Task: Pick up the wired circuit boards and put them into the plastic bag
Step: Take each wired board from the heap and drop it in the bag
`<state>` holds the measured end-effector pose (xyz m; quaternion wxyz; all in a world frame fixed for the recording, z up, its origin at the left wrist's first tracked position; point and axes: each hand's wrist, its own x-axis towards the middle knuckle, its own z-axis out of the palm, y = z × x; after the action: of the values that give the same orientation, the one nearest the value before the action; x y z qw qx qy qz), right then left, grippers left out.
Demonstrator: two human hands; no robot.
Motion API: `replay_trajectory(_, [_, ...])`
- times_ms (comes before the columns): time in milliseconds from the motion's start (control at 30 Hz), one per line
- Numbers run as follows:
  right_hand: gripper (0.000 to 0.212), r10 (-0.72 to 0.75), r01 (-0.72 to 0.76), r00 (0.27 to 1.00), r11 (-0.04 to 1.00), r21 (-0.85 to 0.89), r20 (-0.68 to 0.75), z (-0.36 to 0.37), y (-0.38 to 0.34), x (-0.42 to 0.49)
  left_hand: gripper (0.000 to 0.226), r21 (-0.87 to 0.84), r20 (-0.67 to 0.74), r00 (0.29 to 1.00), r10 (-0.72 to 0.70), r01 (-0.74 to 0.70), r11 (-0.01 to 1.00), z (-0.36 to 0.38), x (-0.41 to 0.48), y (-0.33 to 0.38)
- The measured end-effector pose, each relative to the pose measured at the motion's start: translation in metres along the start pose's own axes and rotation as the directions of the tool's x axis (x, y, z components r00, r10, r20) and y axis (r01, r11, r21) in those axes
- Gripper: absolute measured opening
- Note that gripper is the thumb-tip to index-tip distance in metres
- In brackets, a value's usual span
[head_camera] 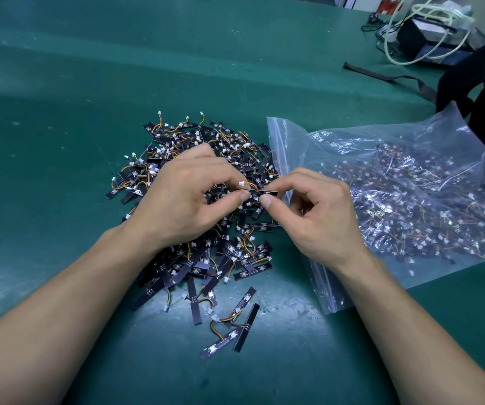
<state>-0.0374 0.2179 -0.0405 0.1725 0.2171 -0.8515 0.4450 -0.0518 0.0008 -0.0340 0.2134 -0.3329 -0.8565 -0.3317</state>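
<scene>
wired circuit board (260,192) in a pinch between left hand (188,197) and right hand (317,214)

1. Your left hand (182,200) and right hand (320,220) are bare, with short, trimmed fingernails.
2. Your left forearm (74,302) and right forearm (410,317) show uncovered skin down to the frame's edge.
</scene>
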Motion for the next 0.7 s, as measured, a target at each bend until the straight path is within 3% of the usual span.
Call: replay_trajectory(700, [0.004, -0.008, 0.008, 1.000, 1.000, 0.006, 0.012, -0.0002, 0.0015, 0.0002, 0.009, -0.003, 0.003, 1.000, -0.024, 0.024, 1.000, 0.0002, -0.0010, -0.0004])
